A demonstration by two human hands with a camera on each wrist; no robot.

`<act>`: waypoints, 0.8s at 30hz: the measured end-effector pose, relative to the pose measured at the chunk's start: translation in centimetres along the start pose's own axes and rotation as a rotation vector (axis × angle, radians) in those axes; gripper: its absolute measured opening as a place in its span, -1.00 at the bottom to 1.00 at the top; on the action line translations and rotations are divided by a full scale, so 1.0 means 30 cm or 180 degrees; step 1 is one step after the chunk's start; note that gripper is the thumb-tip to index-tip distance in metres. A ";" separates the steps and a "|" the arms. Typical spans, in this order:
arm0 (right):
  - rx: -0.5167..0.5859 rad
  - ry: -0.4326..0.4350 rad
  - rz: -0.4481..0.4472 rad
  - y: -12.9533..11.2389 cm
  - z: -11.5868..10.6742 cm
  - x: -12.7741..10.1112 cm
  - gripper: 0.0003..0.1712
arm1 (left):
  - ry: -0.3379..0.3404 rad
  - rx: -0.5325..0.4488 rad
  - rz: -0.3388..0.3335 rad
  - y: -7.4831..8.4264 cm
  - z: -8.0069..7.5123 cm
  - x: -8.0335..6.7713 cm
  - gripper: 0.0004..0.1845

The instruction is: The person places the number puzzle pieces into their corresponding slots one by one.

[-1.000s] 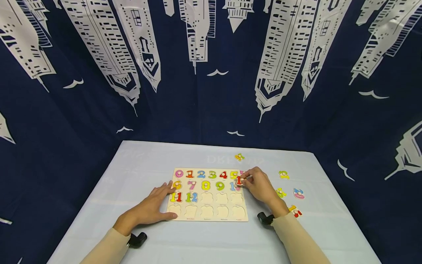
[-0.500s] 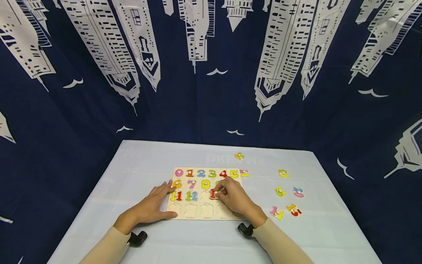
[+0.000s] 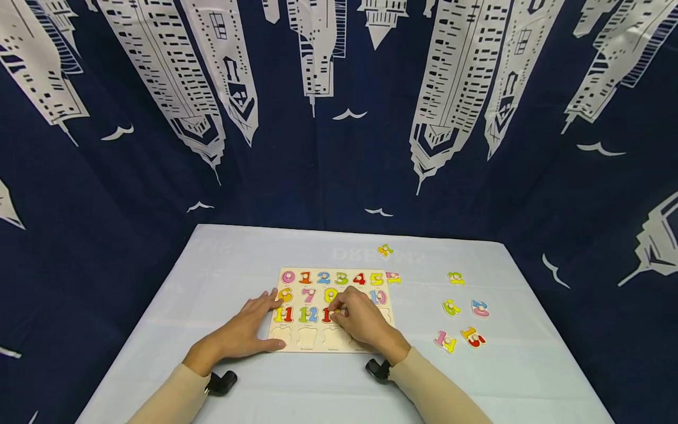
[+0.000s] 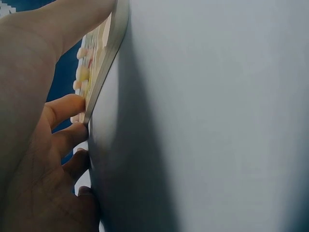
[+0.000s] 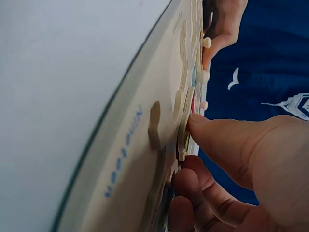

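Dark blue cloth printed with white skyscrapers [image 3: 450, 88] hangs behind your pale blue table [image 3: 222, 259], and the wooden number puzzle board [image 3: 332, 345] lies at the lower centre of the head view. Your left hand [image 3: 249, 330] lies flat with straight fingers on the table, its fingertips touching the board's left edge; the left wrist view shows those fingers [image 4: 67, 108] pressed against the board's rim. It has not shifted over the last second. Your right hand [image 3: 362, 321] has curled fingers pinching a red number piece [image 3: 326, 315], which now sits in the third row just right of the 12 piece [image 3: 308, 314]. A second ago you held that piece at the board's right edge, level with the second row; half a second ago it was further in, over the third row, and now it has moved one step further left. The right wrist view shows your thumb [image 5: 217, 133] against the piece's edge, the piece tilted slightly off the board face. Five loose number pieces [image 3: 473, 337] lie on the table in the right part of the frame, well apart from the board; another [image 3: 385, 250] lies above the board's upper right corner, and a pink one [image 3: 393, 277] touches that corner.
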State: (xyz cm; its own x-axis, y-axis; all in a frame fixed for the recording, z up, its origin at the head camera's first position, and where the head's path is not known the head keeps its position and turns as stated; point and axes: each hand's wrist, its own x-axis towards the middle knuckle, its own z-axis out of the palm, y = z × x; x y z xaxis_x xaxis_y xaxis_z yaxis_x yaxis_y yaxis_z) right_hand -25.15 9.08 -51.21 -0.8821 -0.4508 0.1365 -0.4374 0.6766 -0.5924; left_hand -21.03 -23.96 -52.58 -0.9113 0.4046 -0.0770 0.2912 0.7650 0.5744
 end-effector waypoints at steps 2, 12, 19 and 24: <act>-0.0032 0.0015 0.0022 0.000 0.000 0.001 -0.94 | -0.0001 0.0008 -0.0009 0.000 0.001 0.001 0.15; -0.0190 0.0012 0.0061 -0.007 -0.004 0.000 -0.92 | -0.0005 0.0024 -0.0031 0.003 0.001 0.005 0.15; -0.0093 -0.0068 0.0009 0.007 -0.017 -0.011 -0.88 | 0.0004 0.0002 -0.0029 0.009 -0.005 -0.002 0.14; 0.0008 -0.0019 0.0073 0.047 -0.057 -0.061 -0.74 | -0.0014 0.0009 -0.0071 0.011 -0.005 -0.003 0.15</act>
State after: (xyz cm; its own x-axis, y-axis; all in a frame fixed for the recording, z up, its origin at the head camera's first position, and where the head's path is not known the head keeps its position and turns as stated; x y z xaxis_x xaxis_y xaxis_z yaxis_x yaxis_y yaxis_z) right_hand -24.45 11.85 -50.94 -0.8909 -0.4386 0.1180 -0.4165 0.6854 -0.5973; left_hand -20.91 -23.82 -52.27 -0.9162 0.3897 -0.0933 0.2717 0.7752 0.5703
